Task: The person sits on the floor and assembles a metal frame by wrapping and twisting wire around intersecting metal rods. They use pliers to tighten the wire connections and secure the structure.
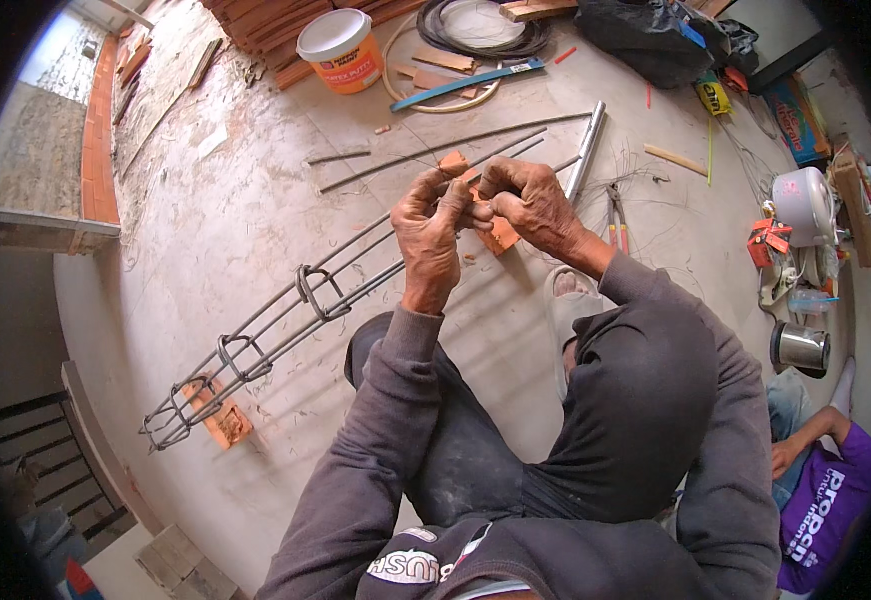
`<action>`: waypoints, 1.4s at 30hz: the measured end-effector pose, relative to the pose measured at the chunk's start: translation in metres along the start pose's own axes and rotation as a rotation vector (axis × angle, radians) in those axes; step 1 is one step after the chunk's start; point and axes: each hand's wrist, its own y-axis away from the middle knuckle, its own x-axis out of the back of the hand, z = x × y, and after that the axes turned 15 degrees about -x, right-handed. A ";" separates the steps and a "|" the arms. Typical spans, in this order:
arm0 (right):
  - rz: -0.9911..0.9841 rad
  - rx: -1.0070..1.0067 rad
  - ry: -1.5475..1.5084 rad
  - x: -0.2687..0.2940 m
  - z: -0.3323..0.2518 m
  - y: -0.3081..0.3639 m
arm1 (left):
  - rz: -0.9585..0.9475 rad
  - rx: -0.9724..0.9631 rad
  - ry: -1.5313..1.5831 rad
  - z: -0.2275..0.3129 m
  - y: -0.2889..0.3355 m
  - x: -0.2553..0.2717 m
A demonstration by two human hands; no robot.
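Observation:
Just above the rebar cage, my left hand (pixel 432 232) and my right hand (pixel 541 208) meet with fingertips pinched close together. Between them is what looks like a thin wire, mostly hidden by the fingers. The rebar cage (pixel 281 325) is made of long steel bars with bent square stirrups (pixel 318 293), and it runs diagonally from lower left to upper right. An orange brick (pixel 220 408) supports its lower left end. Another brick (pixel 499 236) lies under the bars beneath my hands. Red-handled pliers (pixel 618 218) rest on the floor right of my right hand.
Loose rods (pixel 426 153) and a metal tube (pixel 588 150) lie beyond the cage. Farther off stand a putty bucket (pixel 341 52) and coiled wire (pixel 476 30). At right are a rice cooker (pixel 802 207), a steel pot (pixel 799 345) and a seated person in purple (pixel 831 500).

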 end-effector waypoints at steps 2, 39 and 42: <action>-0.022 -0.021 0.043 0.001 0.001 0.000 | 0.010 -0.006 -0.002 0.002 0.000 -0.002; -0.129 -0.139 -0.235 -0.009 0.008 0.006 | -0.010 -0.011 -0.014 0.000 -0.004 0.008; -0.037 -0.046 -0.197 -0.012 0.006 0.006 | 0.005 -0.026 -0.015 -0.002 -0.003 0.008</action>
